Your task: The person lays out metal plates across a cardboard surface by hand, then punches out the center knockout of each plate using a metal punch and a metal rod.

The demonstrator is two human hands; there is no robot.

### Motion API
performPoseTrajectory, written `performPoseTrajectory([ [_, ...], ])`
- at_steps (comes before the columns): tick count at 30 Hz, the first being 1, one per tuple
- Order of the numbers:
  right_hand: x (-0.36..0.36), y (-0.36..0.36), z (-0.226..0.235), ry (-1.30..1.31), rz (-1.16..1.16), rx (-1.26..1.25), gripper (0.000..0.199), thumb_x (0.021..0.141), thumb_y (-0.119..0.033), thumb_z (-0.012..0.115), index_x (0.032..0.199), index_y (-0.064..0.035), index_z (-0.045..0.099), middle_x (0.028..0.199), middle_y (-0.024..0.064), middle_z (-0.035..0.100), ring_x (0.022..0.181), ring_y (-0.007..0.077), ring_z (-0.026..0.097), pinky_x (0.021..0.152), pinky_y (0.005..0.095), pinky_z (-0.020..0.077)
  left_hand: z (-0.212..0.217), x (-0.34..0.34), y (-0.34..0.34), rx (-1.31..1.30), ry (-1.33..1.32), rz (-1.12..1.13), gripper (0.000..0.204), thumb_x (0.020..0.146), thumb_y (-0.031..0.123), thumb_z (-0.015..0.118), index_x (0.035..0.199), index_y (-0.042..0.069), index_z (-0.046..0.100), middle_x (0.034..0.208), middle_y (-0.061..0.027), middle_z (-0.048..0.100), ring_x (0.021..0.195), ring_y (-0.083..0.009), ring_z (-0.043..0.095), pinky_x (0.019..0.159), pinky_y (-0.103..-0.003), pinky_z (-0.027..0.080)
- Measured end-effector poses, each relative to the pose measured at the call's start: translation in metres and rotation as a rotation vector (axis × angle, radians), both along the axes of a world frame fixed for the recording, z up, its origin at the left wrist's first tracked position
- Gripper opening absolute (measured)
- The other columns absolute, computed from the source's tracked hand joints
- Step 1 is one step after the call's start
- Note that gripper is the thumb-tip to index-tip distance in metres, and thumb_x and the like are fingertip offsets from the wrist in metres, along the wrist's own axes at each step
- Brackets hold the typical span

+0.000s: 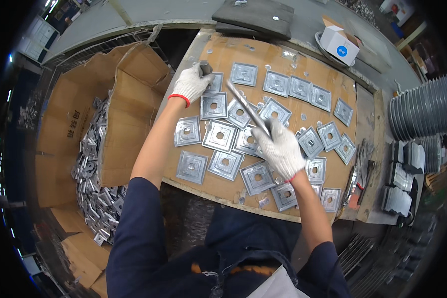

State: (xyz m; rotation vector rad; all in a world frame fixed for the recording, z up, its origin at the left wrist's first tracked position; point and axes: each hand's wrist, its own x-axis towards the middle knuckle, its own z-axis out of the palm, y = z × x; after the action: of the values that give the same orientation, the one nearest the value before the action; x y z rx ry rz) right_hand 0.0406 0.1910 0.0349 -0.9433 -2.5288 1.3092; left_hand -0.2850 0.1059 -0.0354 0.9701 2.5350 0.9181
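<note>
My left hand (191, 82), in a white knit glove, is closed around a short dark grey cylinder (205, 67) at the board's far left corner. Just under those fingers lies a square metal plate (215, 83), partly covered by the hand. My right hand (281, 149), gloved the same way, grips a long silvery metal bar (247, 108) that slants up and left over the plates. Several square stamped metal plates are spread on the brown board, many with a central hole, such as one holed plate (219, 136) between my hands and another solid-centred plate (191, 167) at the near left.
Left of the board stands a big cardboard box (74, 94) with a heap of small metal pieces (97, 184). Dark flat slabs (253, 17) and a small white carton (339, 43) sit at the back. Stacked round metal discs (417, 108) and tools (365, 174) are on the right.
</note>
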Motion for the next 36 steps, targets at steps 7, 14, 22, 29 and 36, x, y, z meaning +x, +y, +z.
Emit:
performPoseTrajectory([
  [7,-0.102,-0.001,0.060,0.470,-0.060,0.240,0.037,0.107,-0.041,0.064,0.113,-0.0048,0.060,0.085,0.0233,0.073,0.078,0.0469,0.073,0.071,0.0537,0.0575,0.008,0.004,-0.004,-0.071,0.033,-0.007,0.053,0.092,0.046,0.075,0.128,0.007,0.071,0.111,-0.0207,0.078,0.105,-0.0390,0.075,0.093,-0.047,0.059],
  [14,-0.140,0.019,-0.006,-0.133,0.161,0.386,0.053,0.109,-0.053,0.051,0.120,-0.0020,0.062,0.096,0.0273,0.076,0.096,0.0486,0.074,0.085,0.0581,0.0579,-0.001,0.000,-0.003,-0.102,0.118,0.005,0.058,0.094,0.049,0.075,0.130,0.004,0.069,0.110,-0.0230,0.077,0.104,-0.0413,0.074,0.093,-0.047,0.059],
  [22,-0.109,0.014,0.042,0.264,0.004,0.390,0.045,0.107,-0.051,0.056,0.110,-0.0066,0.059,0.081,0.0232,0.074,0.082,0.0487,0.074,0.074,0.0587,0.0577,0.027,0.010,-0.001,0.052,-0.058,0.055,0.048,0.094,0.042,0.075,0.123,0.005,0.073,0.102,-0.0176,0.081,0.099,-0.0348,0.078,0.092,-0.045,0.060],
  [29,-0.146,0.015,0.001,-0.049,0.063,0.386,0.049,0.109,-0.050,0.051,0.115,-0.0034,0.063,0.091,0.0265,0.076,0.091,0.0482,0.075,0.081,0.0562,0.0589,0.010,0.014,0.010,0.016,0.100,0.076,0.055,0.094,0.049,0.075,0.130,0.008,0.072,0.109,-0.0205,0.080,0.105,-0.0401,0.076,0.092,-0.050,0.059],
  [36,-0.117,0.019,0.018,-0.061,0.072,0.336,0.054,0.109,-0.052,0.051,0.112,-0.0011,0.067,0.098,0.0297,0.075,0.098,0.0489,0.073,0.087,0.0559,0.0569,0.008,0.019,0.003,-0.064,0.037,0.074,0.059,0.094,0.052,0.072,0.130,0.005,0.071,0.114,-0.0260,0.077,0.111,-0.0449,0.074,0.097,-0.052,0.058],
])
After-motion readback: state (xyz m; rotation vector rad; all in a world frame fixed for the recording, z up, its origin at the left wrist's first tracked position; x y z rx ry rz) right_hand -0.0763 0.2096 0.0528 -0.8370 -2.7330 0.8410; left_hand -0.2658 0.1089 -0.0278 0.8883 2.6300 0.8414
